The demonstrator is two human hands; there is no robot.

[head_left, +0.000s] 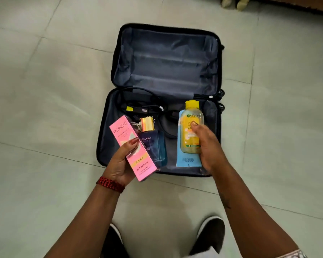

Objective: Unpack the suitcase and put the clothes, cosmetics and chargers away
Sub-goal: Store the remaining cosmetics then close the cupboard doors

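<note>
Left hand (119, 164), red bracelet (110, 184) on the wrist, fingers curled round a pink Pond's box (136, 151) and a blue perfume bottle (153, 144) with gold cap, both held together above the suitcase's near-left corner. Suitcase (166, 58) lies open flat on the tiled floor (45, 90), lid half on the far side. Charger cables (138, 105) lie tangled in the near half, at its far-left corner by the hinge. Right hand (209, 146), fingers wrapped round a yellow Garnier bottle (190, 120) with a light-blue tube (185, 161) pressed behind it, thumb on the label, over the near half's right side. Black shoes (211, 233) at the bottom edge.
</note>
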